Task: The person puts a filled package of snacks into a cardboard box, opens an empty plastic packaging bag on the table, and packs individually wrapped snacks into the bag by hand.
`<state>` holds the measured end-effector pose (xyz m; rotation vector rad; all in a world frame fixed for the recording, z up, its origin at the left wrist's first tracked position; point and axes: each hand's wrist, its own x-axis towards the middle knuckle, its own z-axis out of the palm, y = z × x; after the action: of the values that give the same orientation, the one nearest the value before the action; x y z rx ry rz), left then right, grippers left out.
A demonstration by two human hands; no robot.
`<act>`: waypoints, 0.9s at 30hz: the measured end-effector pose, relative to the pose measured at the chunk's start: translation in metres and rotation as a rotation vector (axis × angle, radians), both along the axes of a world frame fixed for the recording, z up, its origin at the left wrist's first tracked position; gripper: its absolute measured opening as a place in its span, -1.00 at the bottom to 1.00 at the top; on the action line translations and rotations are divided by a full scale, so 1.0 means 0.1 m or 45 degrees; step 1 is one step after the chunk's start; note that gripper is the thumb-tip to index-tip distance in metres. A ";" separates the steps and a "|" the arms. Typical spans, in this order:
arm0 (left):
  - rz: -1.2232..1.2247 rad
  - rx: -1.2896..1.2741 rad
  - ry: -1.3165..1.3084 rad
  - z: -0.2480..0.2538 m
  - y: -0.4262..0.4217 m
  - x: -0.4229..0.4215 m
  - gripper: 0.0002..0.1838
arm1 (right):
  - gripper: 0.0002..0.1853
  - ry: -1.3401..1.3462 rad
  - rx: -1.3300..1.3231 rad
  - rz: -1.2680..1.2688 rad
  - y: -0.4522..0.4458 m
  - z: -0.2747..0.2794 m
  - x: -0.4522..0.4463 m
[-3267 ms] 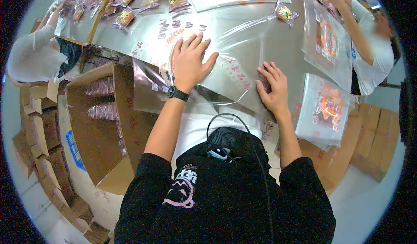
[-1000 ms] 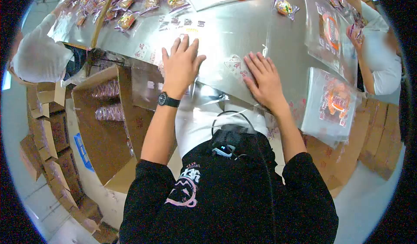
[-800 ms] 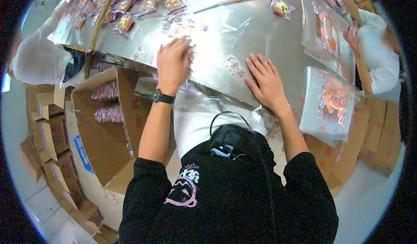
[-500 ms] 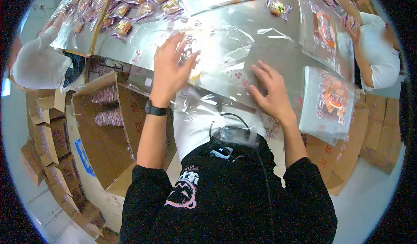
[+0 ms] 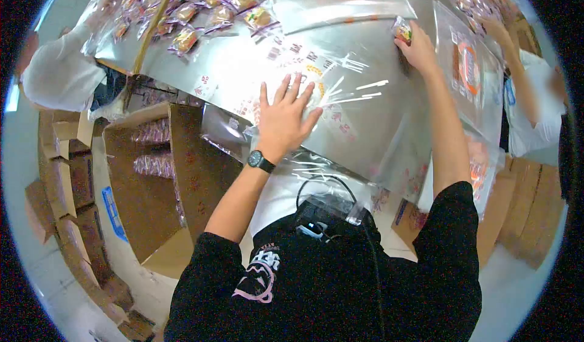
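My left hand (image 5: 285, 122) lies flat with fingers spread on a large clear printed plastic bag (image 5: 342, 120), which is spread over the metal table. Light glares off the film. Farther out and to the right, my right hand (image 5: 420, 50) has its thumb and fingers closed on a small wrapped cake (image 5: 402, 31). Just beyond that hand is a flat stack of clear bags (image 5: 340, 4). Many similar wrapped cakes (image 5: 243, 0) lie in a heap at the far left of the table.
Printed clear bags (image 5: 468, 68) lie at the right table edge. Cardboard boxes stand below: an open carton (image 5: 204, 153) with packets at left, more cartons (image 5: 529, 202) at right. One co-worker (image 5: 61, 68) is at left, another (image 5: 535, 98) at right.
My right hand has moved up and to the right, from above the near bag to the lone wrapped cake, and closed on it. My left hand has shifted right and flattened on the bag.
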<state>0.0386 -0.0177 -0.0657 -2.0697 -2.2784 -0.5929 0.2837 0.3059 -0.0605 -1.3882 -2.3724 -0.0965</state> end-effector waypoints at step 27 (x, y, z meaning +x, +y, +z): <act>0.043 0.138 -0.166 -0.07 -0.04 -0.04 -0.49 | -0.29 1.707 -0.782 0.435 -0.33 1.23 -2.43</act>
<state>0.0346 -0.0216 -0.0731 -1.9951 -2.2858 -0.8525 0.0409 0.2727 0.0629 -0.7280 -1.3966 1.2973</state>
